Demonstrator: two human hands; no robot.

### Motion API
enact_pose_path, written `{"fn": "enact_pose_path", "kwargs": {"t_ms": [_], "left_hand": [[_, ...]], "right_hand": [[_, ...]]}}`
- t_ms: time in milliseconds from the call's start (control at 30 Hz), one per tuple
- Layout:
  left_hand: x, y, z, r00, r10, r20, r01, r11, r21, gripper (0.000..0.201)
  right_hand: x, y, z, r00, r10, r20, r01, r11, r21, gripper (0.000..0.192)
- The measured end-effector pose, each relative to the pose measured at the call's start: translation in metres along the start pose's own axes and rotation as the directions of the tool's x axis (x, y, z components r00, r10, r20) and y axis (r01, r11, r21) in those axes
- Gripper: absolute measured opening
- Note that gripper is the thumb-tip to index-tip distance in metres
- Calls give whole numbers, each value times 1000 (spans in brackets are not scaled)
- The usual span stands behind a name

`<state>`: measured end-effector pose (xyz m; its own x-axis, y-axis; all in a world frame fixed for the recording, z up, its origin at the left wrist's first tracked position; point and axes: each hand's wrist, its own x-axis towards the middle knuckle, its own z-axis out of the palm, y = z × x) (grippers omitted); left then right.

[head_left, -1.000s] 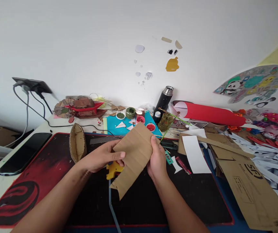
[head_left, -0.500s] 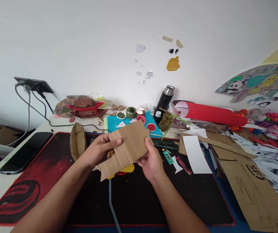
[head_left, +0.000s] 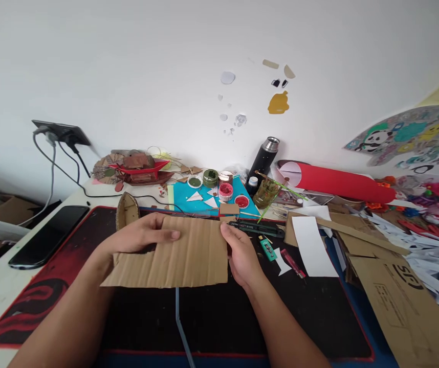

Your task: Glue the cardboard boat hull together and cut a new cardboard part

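A piece of corrugated cardboard, with a notch cut from its upper left side, is held in both hands above the black desk mat. My left hand grips its left part, thumb on the near face and the other fingers hidden behind. On the right edge, my right hand pinches the upper corner. Below the cardboard a pale blue glue stick juts out toward me; whatever it joins is covered. Behind my left hand stands a small cardboard boat hull.
A phone lies at the left. Paint pots stand on blue paper behind, near a black flask. To the right are a green lighter, a red cutter, white paper and a cardboard box.
The cardboard has turned from a slant to nearly level and come lower and nearer, now covering the yellow tool beneath. My left hand has shifted left with it.
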<state>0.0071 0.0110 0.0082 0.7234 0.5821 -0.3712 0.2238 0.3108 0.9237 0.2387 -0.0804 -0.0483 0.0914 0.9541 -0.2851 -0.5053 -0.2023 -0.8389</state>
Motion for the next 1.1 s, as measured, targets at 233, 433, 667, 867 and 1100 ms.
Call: {"fn": "enact_pose_path", "kwargs": {"t_ms": [233,433,667,867,1100], "left_hand": [[20,-16,14,1000,14,1,-14,989,-151,44],[35,-41,33,995,90,32,-70,915,-398,47],[25,-30,46,990,83,-113,-124,891,-436,55],[24,-19,37,985,48,-167,-84,972,-218,51],[19,-18,21,988,42,-146,-81,960,-270,46]], "right_hand": [[-2,-8,4,990,55,-133,-40,993,110,55],[-3,-11,1,994,98,-52,-83,970,230,63],[-6,-9,6,994,111,-3,-106,958,268,63],[-5,-17,-3,990,105,89,-127,946,299,61],[-5,-11,-2,990,105,93,-122,973,197,53]]}}
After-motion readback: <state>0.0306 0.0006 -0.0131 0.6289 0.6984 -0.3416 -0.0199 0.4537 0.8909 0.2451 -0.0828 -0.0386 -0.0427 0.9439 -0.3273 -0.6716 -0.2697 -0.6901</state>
